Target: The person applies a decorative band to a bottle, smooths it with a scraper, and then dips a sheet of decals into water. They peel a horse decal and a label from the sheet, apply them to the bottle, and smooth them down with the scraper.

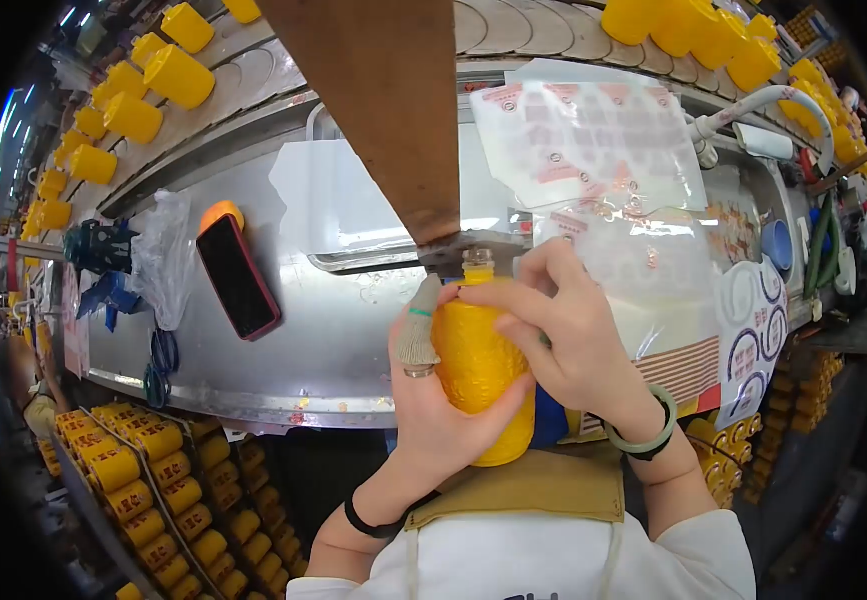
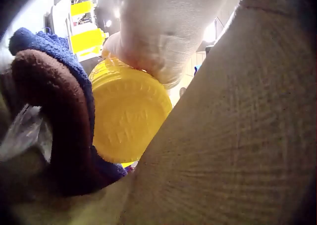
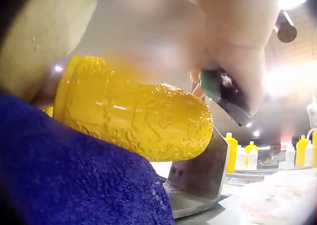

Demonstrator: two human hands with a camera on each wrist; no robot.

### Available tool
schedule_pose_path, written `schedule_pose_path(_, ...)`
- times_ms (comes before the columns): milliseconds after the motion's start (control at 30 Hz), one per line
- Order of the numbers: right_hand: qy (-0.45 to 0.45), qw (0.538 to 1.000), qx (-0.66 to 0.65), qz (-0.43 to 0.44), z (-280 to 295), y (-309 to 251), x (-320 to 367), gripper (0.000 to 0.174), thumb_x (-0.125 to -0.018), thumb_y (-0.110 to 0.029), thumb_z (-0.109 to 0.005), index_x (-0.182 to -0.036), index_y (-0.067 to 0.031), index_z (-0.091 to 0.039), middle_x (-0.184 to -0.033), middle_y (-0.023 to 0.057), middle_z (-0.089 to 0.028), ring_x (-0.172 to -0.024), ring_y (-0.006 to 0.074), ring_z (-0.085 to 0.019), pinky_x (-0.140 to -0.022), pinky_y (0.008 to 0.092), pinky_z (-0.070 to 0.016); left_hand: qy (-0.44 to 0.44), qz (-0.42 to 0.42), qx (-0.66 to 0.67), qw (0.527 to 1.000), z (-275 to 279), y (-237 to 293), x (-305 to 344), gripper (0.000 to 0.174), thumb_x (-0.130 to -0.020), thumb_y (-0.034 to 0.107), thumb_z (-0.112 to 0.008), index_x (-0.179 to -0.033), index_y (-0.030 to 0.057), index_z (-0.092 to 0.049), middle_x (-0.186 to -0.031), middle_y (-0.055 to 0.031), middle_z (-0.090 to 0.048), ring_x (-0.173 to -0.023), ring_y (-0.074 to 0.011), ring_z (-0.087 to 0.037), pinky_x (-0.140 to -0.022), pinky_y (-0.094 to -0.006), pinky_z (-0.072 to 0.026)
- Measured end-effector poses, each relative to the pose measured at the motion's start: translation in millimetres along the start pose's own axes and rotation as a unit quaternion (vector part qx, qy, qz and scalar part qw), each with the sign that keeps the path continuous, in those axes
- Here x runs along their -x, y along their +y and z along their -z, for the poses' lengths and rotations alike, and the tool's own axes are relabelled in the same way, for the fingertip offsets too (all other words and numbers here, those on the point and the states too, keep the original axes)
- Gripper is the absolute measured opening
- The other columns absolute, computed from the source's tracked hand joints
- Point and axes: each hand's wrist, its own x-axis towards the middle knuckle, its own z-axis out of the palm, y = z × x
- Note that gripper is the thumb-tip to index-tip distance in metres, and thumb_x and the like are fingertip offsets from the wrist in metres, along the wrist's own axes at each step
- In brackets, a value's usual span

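A yellow, embossed glass bottle (image 1: 483, 360) with a bare clear neck (image 1: 477, 262) stands tilted close to the person's chest. My left hand (image 1: 433, 420) grips it round the side, a grey fabric cover (image 1: 417, 330) with a green band on one finger. At the bottle's shoulder, my right hand (image 1: 573, 330) has its fingertips on the yellow surface just below the neck. A small dark, green-edged piece (image 3: 225, 94) sits in the curled fingers of the right hand; its kind cannot be told. A blue cloth (image 3: 74, 170) lies under the bottle, whose base (image 2: 131, 116) faces the left wrist.
A brown upright board (image 1: 383, 110) rises just beyond the bottle. On the metal table (image 1: 323, 350) lie a phone (image 1: 238, 277), scissors (image 1: 160, 365), a plastic bag (image 1: 161, 260) and printed sheets (image 1: 593, 140). Several yellow bottles (image 1: 178, 77) line the conveyor (image 1: 513, 28) behind.
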Motion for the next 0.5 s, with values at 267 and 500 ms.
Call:
schedule_pose_path(267, 0.030, 0.997, -0.039, -0.054, 11, 7, 7, 0.030, -0.089, -0.005, -0.068, -0.118, -0.0100, -0.075, -0.097, 0.0115, -0.056, -0.078, 0.0245, -0.055, -0.069, 0.0358, -0.0466, -0.032, 0.019, 0.068, 0.997, 3, -7, 1, 0.094, -0.075, 0.003, -0.086, -0.152, -0.0049, -0.033, -0.142, -0.0200, -0.050, -0.132, -0.0307, -0.054, -0.112, -0.0431, -0.0437)
schedule_pose_path(500, 0.013, 0.997, -0.043, -0.064, 0, 7, 25, 0.036, -0.089, -0.005, -0.067, -0.125, -0.0094, -0.073, -0.107, 0.0107, -0.060, -0.076, 0.0220, -0.052, -0.072, 0.0341, -0.0461, -0.038, 0.039, 0.101, 0.993, 3, -9, 3, 0.095, -0.075, 0.002, -0.086, -0.152, -0.0054, -0.033, -0.145, -0.0206, -0.047, -0.135, -0.0312, -0.051, -0.114, -0.0438, -0.0427)
